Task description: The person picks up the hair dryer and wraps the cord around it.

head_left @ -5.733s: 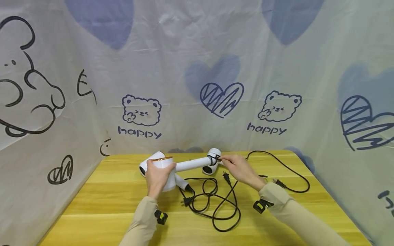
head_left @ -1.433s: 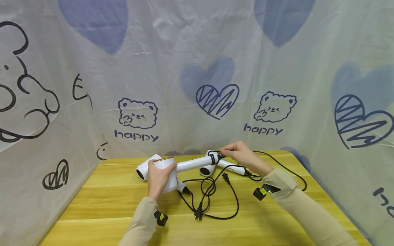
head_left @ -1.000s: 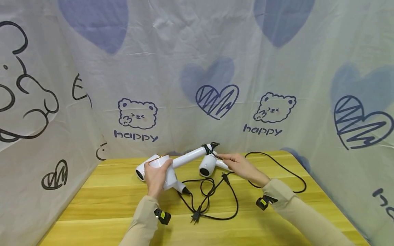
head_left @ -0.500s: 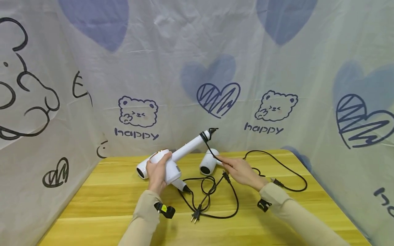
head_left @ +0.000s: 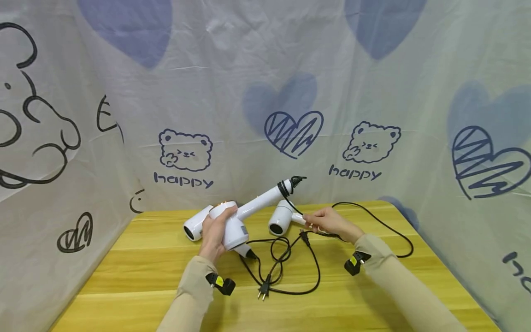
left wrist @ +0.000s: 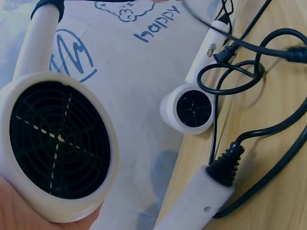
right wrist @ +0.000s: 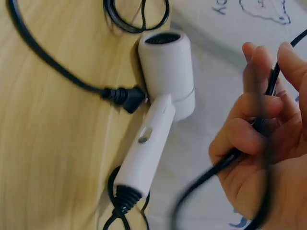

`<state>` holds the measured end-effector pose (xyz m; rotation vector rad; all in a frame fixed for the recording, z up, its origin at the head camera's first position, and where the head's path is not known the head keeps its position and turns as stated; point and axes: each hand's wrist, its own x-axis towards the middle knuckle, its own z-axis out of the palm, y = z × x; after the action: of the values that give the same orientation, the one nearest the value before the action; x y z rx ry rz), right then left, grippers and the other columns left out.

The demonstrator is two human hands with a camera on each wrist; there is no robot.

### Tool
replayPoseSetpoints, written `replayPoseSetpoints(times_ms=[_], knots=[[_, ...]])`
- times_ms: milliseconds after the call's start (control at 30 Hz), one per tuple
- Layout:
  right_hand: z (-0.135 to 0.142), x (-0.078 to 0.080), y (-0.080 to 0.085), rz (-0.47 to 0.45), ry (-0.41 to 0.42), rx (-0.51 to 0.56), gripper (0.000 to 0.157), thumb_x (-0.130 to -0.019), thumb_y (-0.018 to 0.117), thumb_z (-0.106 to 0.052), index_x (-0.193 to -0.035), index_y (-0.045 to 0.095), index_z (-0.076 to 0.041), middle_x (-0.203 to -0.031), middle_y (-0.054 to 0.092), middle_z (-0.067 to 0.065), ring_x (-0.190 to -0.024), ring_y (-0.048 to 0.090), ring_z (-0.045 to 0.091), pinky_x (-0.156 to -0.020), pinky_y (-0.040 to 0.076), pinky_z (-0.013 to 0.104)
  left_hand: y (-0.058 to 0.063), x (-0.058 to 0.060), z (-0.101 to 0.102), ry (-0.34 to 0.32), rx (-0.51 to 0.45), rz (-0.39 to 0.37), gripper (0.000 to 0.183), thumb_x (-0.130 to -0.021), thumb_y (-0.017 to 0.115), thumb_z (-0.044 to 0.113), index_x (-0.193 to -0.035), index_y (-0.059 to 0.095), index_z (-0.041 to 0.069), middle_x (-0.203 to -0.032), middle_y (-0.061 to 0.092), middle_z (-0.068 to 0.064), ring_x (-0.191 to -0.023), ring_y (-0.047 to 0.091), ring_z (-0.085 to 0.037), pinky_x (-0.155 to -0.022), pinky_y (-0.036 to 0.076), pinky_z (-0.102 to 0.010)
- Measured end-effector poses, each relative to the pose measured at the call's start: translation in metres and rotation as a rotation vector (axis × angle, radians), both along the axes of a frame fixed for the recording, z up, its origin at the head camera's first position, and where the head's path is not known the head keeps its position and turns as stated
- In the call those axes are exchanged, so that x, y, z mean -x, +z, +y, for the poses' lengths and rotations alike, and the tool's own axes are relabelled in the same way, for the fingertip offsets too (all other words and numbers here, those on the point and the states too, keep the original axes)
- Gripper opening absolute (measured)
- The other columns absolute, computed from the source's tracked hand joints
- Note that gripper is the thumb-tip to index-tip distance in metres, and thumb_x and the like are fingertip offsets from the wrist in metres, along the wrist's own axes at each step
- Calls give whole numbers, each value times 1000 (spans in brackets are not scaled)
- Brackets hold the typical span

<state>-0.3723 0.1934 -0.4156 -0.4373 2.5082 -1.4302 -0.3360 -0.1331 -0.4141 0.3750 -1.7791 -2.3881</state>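
My left hand (head_left: pixel 213 233) grips a white hair dryer (head_left: pixel 261 200) round its barrel, above the table, with the handle slanting up to the right. Black cord is wound in a few turns near the handle's end, beside the ribbed cord sleeve. From there the cord (head_left: pixel 292 205) runs down to my right hand (head_left: pixel 332 223), which pinches it. In the right wrist view, the cord (right wrist: pixel 201 179) passes between curled fingers and loops below. The left wrist view shows the held dryer's black round grille (left wrist: pixel 60 139) close up.
A second white hair dryer (head_left: pixel 282 219) lies at the back, its handle partly behind my right hand. Another hair dryer (head_left: pixel 197 223) lies behind my left hand. Tangled black cord and plugs (head_left: pixel 264 288) spread over the wooden table (head_left: pixel 137 267). A printed curtain (head_left: pixel 249 180) stands behind.
The held dryer's handle has tilted upward and its end has risen. My right hand, earlier at the handle's end, is now lower right, drawing the cord out. A front cord loop has gone.
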Motion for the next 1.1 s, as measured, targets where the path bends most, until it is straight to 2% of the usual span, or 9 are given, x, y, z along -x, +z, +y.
replayPoseSetpoints(times_ms=[67, 267, 467, 533, 667, 767, 833, 900, 1100], knots=[[5, 4, -4, 19, -3, -32, 38, -98, 57, -39, -100, 75, -6, -66, 60, 0, -48, 33, 7, -43, 28, 19, -1, -2, 1, -36, 0, -4, 67, -76, 81, 35, -127, 45, 9, -106, 62, -9, -81, 67, -19, -73, 59, -40], [10, 8, -2, 83, -69, -78, 32, -98, 57, -37, -103, 76, -12, -69, 55, 0, -75, 49, 18, -63, 37, 26, -2, -4, 1, -79, 2, -24, 68, -75, 82, 37, -126, 46, 10, -105, 64, -8, -82, 68, -20, -74, 59, -40], [12, 8, 21, 88, -173, -102, 37, -92, 65, -45, -94, 78, -10, -111, 70, 9, -95, 59, 25, -80, 49, 33, 2, -3, 4, -173, 40, -30, 61, -78, 79, 36, -122, 49, 6, -92, 68, -5, -77, 68, -19, -71, 58, -38], [12, 8, 28, 114, -179, -107, 34, -92, 66, -42, -90, 78, -11, -116, 70, 11, -103, 61, 27, -85, 50, 36, 1, -4, 4, -207, 73, -36, 61, -78, 78, 37, -122, 50, 5, -92, 68, -5, -76, 68, -19, -70, 58, -38], [10, 8, 37, 180, -200, -110, 25, -90, 68, -29, -79, 75, -8, -95, 71, 6, -80, 56, 19, -73, 44, 31, -2, -6, 0, -247, 121, -56, 64, -77, 78, 40, -124, 50, 6, -96, 68, -8, -78, 68, -22, -70, 59, -40], [7, 9, 41, 213, -204, -128, 27, -90, 70, -32, -77, 75, -8, -71, 58, 0, -58, 35, 14, -56, 33, 25, -5, -9, -2, -278, 168, -63, 66, -78, 79, 40, -126, 48, 6, -100, 66, -9, -80, 68, -23, -71, 59, -42], [6, 9, 43, 247, -195, -150, 30, -89, 71, -37, -80, 76, -9, -65, 53, -1, -53, 29, 13, -50, 28, 24, -6, -9, -4, -291, 204, -49, 67, -78, 79, 38, -126, 47, 6, -102, 65, -11, -80, 68, -23, -71, 60, -42], [4, 10, 46, 288, -200, -173, 31, -88, 71, -44, -86, 79, -13, -68, 60, -2, -52, 33, 13, -48, 29, 24, -6, -9, -5, -288, 245, -24, 68, -77, 80, 36, -126, 45, 5, -104, 64, -13, -80, 68, -23, -71, 60, -42], [-3, 11, 61, 399, -183, -220, 26, -89, 72, -36, -99, 78, -12, -93, 74, 6, -67, 53, 17, -59, 43, 28, -3, -9, -12, -238, 378, 14, 71, -76, 82, 34, -128, 43, 5, -111, 59, -19, -81, 66, -25, -66, 60, -41]])
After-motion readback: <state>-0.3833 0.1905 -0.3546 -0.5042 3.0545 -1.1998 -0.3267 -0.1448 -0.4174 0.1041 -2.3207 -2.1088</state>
